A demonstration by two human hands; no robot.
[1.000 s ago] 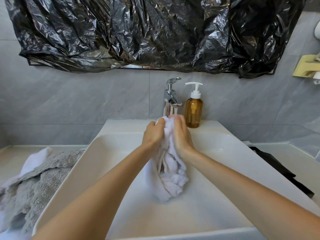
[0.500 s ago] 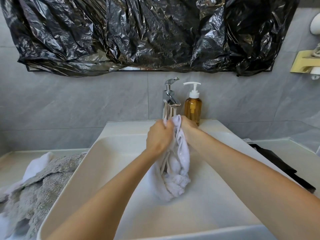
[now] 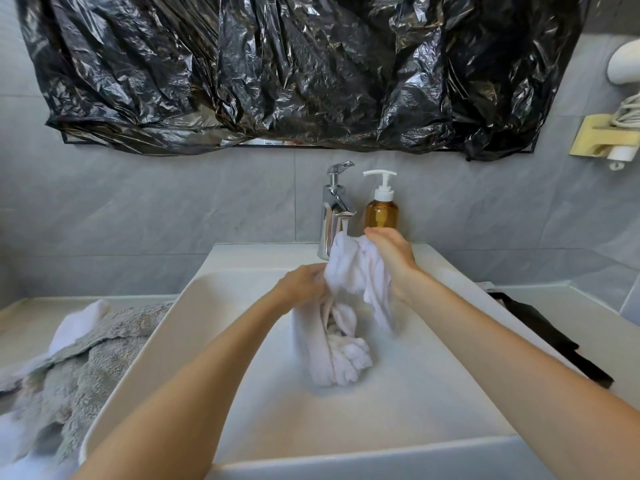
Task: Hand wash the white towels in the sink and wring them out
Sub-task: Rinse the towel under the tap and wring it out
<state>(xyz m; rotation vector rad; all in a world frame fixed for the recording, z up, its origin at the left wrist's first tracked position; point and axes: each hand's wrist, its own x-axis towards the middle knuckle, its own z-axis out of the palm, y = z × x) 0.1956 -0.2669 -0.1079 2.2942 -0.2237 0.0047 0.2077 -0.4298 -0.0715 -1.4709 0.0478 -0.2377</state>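
Sink; faucet, soap bottle behind towel

We see fluffy white terry cloth towel in glossy smooth sink; behind sink, shiny chrome faucet, amber plastic pump bottle, crinkly glossy blk plastic sheet.
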